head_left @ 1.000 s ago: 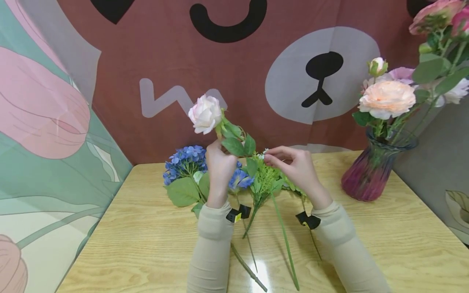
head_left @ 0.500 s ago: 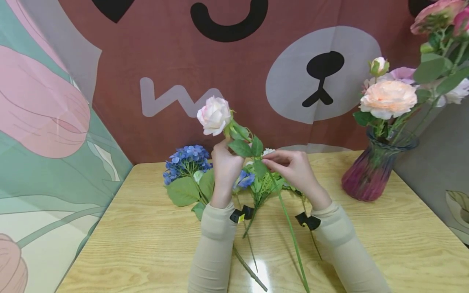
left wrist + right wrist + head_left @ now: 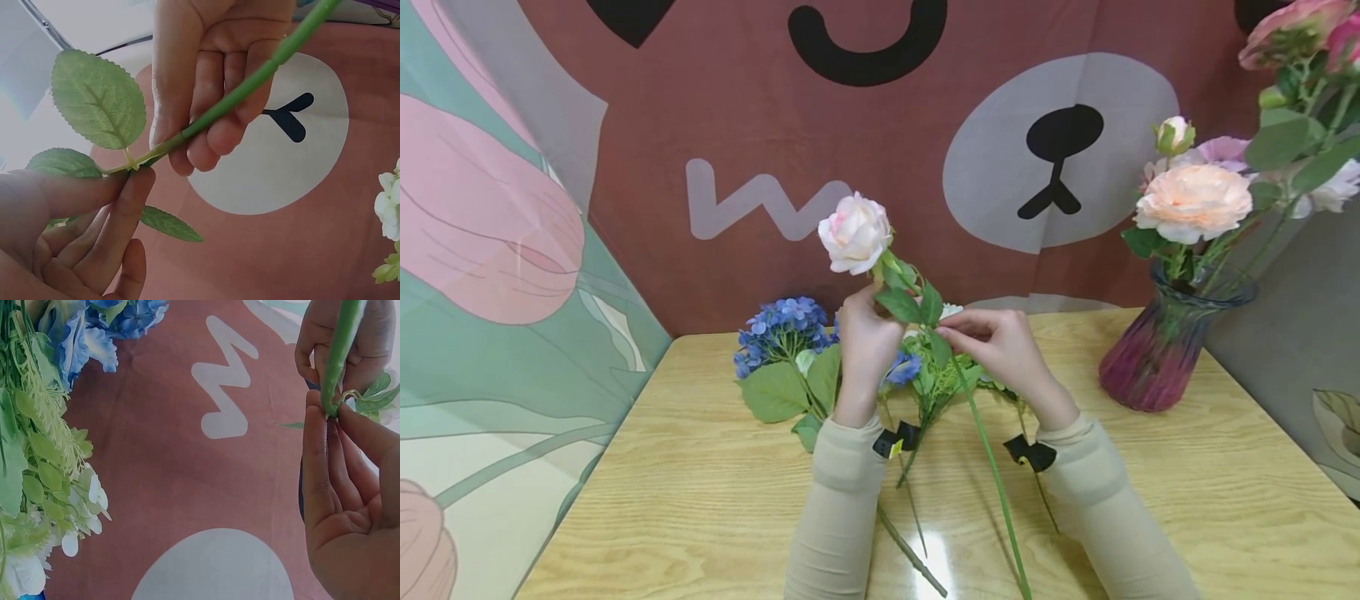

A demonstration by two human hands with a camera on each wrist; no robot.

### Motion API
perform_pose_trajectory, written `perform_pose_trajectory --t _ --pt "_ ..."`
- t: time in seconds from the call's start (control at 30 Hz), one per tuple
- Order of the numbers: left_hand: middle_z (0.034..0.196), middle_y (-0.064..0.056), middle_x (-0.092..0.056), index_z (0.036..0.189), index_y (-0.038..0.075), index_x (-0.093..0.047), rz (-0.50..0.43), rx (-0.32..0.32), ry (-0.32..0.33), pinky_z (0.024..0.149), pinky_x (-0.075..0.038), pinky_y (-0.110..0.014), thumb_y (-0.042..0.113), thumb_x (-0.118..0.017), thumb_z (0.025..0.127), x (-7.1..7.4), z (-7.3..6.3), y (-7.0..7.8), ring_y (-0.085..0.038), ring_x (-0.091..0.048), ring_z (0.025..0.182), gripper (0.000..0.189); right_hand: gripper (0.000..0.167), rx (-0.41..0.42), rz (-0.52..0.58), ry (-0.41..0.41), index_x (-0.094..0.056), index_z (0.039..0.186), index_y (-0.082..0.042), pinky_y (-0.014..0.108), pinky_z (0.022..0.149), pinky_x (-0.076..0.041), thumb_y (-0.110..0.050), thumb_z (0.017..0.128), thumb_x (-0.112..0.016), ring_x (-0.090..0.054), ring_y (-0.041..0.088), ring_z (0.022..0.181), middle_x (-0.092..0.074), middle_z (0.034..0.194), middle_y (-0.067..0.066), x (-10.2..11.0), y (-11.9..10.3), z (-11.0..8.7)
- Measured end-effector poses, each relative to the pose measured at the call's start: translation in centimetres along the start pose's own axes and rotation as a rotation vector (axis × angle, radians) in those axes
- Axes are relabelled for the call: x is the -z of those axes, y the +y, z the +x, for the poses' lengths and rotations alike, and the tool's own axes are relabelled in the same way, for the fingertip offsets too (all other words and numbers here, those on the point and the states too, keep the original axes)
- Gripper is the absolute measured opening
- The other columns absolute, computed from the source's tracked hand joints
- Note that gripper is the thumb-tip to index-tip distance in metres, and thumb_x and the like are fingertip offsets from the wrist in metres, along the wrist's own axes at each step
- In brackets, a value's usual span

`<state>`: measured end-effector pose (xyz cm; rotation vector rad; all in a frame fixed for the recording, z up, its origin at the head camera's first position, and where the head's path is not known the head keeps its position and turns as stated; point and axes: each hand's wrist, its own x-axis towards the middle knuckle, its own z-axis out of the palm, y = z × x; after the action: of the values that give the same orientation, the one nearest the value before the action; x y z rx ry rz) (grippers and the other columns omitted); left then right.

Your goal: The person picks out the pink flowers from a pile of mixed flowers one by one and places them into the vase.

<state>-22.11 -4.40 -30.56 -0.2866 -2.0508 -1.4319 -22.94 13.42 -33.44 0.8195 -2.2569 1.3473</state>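
A pale pink-white rose (image 3: 855, 233) stands tilted above the table, its bloom up and its long green stem (image 3: 992, 467) slanting down toward the front right. Just below the bloom, my left hand (image 3: 869, 346) pinches the stem beside the leaves. My right hand (image 3: 1000, 342) pinches it lower down, near the leaf joint. Seen from the left wrist, thumb and fingers of the left hand (image 3: 94, 231) meet at a leaf joint, and the right hand (image 3: 219, 69) has its thumb against the stem (image 3: 237, 94). The right wrist view shows the right hand (image 3: 350, 481) pinching the stem (image 3: 340, 356).
Blue hydrangea (image 3: 786, 333), a blue flower (image 3: 902, 367) and green-and-white sprays (image 3: 940, 387) lie on the wooden table (image 3: 700, 517) behind and below my hands. To the right stands a purple glass vase (image 3: 1150, 358) full of flowers. A printed cloth backdrop hangs behind.
My left hand and the rose have shifted right toward my right hand. One second ago the right fingers were beside white blossoms; now they are on the stem. The stem's lower end has swung right.
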Motion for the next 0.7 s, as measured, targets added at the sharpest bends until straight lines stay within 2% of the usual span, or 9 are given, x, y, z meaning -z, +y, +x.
perform_pose_trajectory --t 0.4,0.57,0.7 --pt "0.074 -0.008 -0.072 0.088 0.009 -0.074 -0.019 -0.013 -0.056 0.054 -0.049 -0.027 0.014 -0.071 0.081 0.0 0.0 0.2 -0.014 -0.062 0.058 0.009 0.011 0.01 -0.017 0.068 -0.076 0.092 -0.01 0.02 0.055 -0.053 -0.013 0.082 -0.074 -0.069 0.013 0.061 -0.074 0.081 0.004 0.4 -0.2 0.0" --pt "0.078 -0.009 -0.073 0.092 0.01 -0.073 -0.068 0.008 -0.085 0.058 -0.052 -0.027 0.015 -0.071 0.083 -0.1 0.0 0.1 -0.014 -0.067 0.065 0.011 0.01 0.028 -0.053 0.092 -0.074 0.09 -0.001 0.018 0.054 -0.051 -0.003 0.08 -0.073 -0.068 0.022 0.059 -0.073 0.077 0.011 0.9 -2.3 -0.2" --pt "0.075 -0.009 -0.073 0.094 0.012 -0.073 -0.122 0.037 -0.107 0.054 -0.05 -0.027 0.008 -0.065 0.083 0.1 0.0 0.0 -0.012 -0.067 0.061 0.014 0.01 0.03 -0.081 0.116 -0.073 0.089 0.004 0.016 0.054 -0.05 0.001 0.08 -0.072 -0.068 0.024 0.058 -0.072 0.077 0.015 1.4 -3.7 -0.2"
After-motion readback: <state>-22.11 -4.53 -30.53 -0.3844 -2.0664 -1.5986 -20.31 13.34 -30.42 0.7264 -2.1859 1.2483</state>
